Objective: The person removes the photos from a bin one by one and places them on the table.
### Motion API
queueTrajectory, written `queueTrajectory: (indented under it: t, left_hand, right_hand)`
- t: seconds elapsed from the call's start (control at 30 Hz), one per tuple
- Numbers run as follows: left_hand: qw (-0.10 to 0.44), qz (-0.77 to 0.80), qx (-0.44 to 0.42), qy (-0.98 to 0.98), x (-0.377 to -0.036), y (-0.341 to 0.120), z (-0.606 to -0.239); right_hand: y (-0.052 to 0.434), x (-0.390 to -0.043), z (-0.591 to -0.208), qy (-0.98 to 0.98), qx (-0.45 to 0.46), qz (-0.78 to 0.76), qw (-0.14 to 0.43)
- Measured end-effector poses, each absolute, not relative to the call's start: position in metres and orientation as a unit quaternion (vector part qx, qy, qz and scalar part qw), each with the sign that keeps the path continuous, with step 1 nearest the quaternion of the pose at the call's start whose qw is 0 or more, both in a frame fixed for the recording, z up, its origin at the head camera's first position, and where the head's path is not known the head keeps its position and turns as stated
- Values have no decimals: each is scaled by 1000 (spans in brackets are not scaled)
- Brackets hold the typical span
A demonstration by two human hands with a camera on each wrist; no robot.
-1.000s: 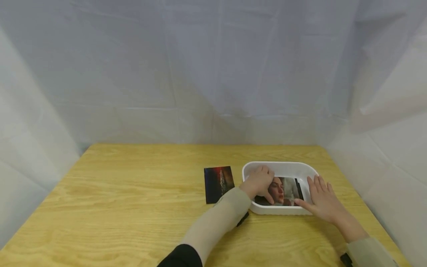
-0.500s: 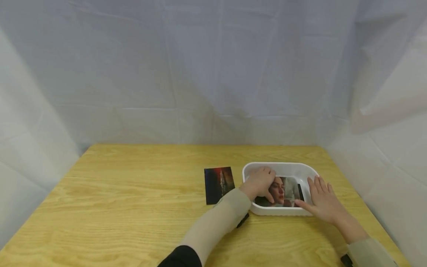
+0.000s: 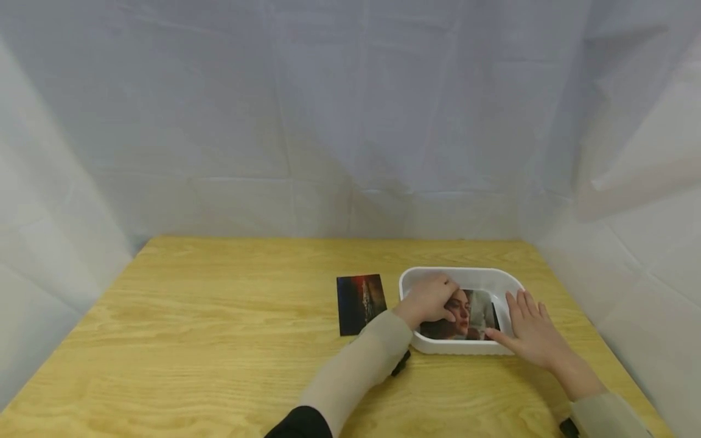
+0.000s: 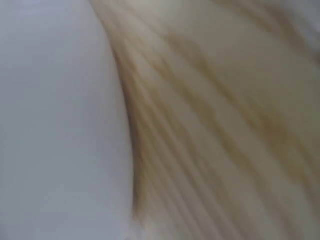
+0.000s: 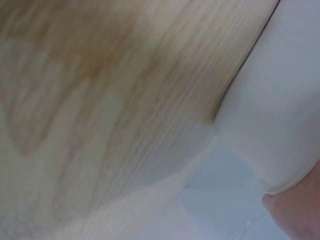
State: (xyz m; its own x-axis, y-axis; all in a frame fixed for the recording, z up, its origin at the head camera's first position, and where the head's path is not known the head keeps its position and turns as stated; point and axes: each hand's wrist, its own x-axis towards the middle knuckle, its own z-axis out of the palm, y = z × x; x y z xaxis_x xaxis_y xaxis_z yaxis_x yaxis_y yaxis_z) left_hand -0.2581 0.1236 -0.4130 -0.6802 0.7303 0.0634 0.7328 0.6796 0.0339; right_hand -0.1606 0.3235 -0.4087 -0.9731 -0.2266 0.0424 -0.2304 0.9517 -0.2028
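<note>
Toward four o'clock on the table (image 3: pixel 219 340), the left hand (image 3: pixel 427 301) pinches a portrait photo (image 3: pixel 465 313) inside the white tub (image 3: pixel 460 275), while the right hand (image 3: pixel 533 331), fingers straight, steadies its three-o'clock rim.

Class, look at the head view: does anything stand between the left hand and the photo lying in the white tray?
Nothing visible does: the left hand already touches the photo inside the white tray.
</note>
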Motion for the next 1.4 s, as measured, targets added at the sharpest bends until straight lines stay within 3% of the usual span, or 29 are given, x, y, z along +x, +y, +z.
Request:
queueTrajectory:
  t: [0.37,0.53,0.9,1.03,1.2,1.4]
  left_hand:
    - [56,-176,-362,-914,-258,119,-408]
    - [46,-287,-306,-906,-256,112,-403]
    - [83,-517,-214,-825,-258,99,-394]
    - [37,-603,-177,-777,-259,92,-389]
    - [-60,-680,-101,-724,-256,78,-379]
    - [-142,-713,-77,-682,-250,45,-371]
  right_hand:
    - [321,-160,-410,-988,115,103,10]
    - [320,-159,-411,-988,122,97,22]
    - [318,-159,-410,-987,128,88,34]
    - [317,-161,-410,-987,130,90,32]
    - [315,-164,-411,-987,133,89,34]
    - [314,-164,-413,-987,133,82,33]
